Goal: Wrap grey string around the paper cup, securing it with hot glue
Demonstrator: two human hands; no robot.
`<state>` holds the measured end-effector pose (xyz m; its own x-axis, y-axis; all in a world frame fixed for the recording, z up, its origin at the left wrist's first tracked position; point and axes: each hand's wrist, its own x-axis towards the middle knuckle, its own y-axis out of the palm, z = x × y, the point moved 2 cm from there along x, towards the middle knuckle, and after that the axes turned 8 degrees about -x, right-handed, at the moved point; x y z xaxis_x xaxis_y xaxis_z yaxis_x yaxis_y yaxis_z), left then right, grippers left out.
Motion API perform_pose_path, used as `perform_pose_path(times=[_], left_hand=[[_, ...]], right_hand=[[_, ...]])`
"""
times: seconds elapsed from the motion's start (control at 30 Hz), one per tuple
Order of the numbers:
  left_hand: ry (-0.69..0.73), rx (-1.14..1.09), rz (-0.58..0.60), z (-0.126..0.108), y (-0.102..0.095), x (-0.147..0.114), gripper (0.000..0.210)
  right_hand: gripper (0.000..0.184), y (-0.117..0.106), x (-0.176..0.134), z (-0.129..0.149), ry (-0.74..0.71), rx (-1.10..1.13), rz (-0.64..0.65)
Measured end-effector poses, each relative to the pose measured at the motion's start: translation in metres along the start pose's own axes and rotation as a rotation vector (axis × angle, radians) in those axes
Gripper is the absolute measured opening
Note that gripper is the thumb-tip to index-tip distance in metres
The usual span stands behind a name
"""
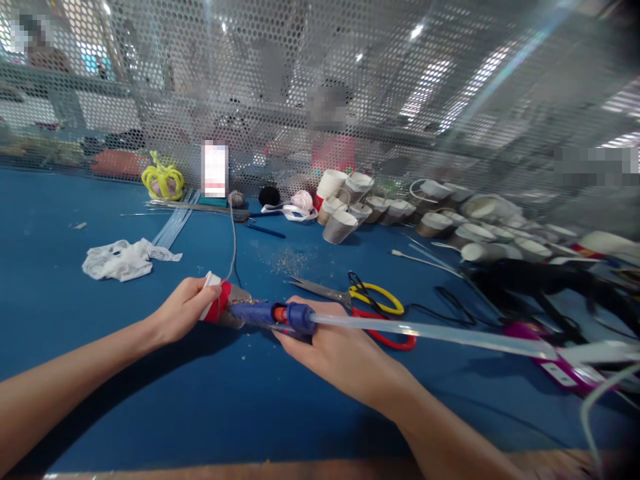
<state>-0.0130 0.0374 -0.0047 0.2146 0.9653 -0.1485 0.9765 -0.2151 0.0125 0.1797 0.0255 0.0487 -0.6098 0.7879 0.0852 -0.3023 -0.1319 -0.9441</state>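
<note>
My left hand [183, 310] is closed around a red and white paper cup [216, 308], tipped on its side. Its far part looks wrapped in grey yarn. A strand of grey yarn [235, 243] runs from the cup back to a small grey ball [237, 199]. In my right hand [337, 350] is a blue hot glue gun [255, 312], its front end against or just over the cup's side; the exact contact is unclear. A long translucent glue stick [435, 330] sticks out of the gun's rear. Scissors [376, 297] with yellow and red handles lie beside my right hand.
Several yarn-wrapped cups [341, 227] stand or lie at the back right. A crumpled white cloth [117, 260] lies left. At the right are a purple power strip [575, 370] and cables. A perforated metal panel [270, 73] borders the blue table's [200, 413] far side.
</note>
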Motion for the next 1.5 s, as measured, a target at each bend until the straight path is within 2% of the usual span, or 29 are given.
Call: perform_pose_path(times=[0.13, 0.4, 0.6, 0.77, 0.97, 1.07, 1.23, 1.5], left_hand=[[-0.007, -0.009, -0.016, -0.001, 0.001, 0.0, 0.021], [-0.007, 0.0, -0.027, 0.0, 0.001, 0.0, 0.024], [-0.001, -0.009, -0.026, -0.001, 0.002, 0.001, 0.022], [0.001, -0.002, -0.015, 0.0, 0.001, 0.001, 0.024], [0.025, 0.05, -0.034, 0.001, 0.0, 0.001, 0.025], [0.029, 0.065, -0.012, 0.001, 0.0, 0.001, 0.027], [0.058, 0.124, -0.053, 0.003, 0.0, 0.001, 0.028], [0.063, 0.135, -0.053, 0.002, 0.001, -0.001, 0.029]], right_hand=[[0.014, -0.002, 0.0, 0.004, 0.026, 0.041, 0.032], [0.014, 0.0, 0.0, 0.001, 0.018, 0.025, -0.005], [0.014, 0.0, 0.001, 0.003, 0.01, 0.039, 0.034], [0.01, -0.001, 0.001, 0.003, 0.015, 0.017, -0.013], [0.006, 0.0, 0.002, 0.002, 0.014, -0.01, 0.01], [0.009, 0.0, 0.003, -0.003, 0.041, -0.021, -0.014], [0.017, 0.001, 0.006, -0.009, 0.134, 0.035, -0.027], [0.016, 0.001, 0.013, -0.012, 0.158, 0.158, -0.043]])
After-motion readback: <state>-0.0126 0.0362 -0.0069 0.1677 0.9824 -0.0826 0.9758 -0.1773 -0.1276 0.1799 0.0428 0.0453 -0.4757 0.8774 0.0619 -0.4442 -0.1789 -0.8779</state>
